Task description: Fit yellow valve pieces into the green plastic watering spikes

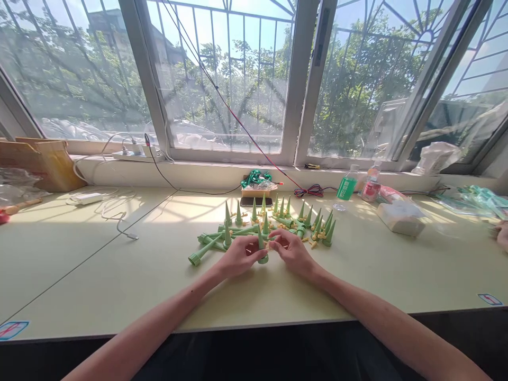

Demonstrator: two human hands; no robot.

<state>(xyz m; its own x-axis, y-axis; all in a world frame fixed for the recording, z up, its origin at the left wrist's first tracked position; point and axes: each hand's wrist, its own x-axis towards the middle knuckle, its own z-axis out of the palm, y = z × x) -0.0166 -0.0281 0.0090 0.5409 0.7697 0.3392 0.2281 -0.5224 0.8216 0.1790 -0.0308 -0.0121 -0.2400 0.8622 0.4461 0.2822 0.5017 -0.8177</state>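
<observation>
My left hand (241, 255) is closed around the base of a green plastic plant-watering spike (261, 239), which points upward just above the table. Close on its right, the thumb and fingers of my right hand (291, 253) are pinched at a small yellow plastic valve (268, 245) against the spike's side; the fingers partly cover it. Behind my hands stand several more green spikes (329, 233) with yellow valves in their sides. Long green tubes (206, 250) lie in a loose heap to the left. Small loose yellow valves (315, 245) are scattered among the spikes.
A dark phone (256, 202) lies behind the spikes, before a small box (256, 192) with green cord. To the right are a green-labelled bottle (347, 183), a can (370, 191) and a tissue pack (400, 217). A white cable (119, 218) lies left. Another person's hand (503, 235) shows far right.
</observation>
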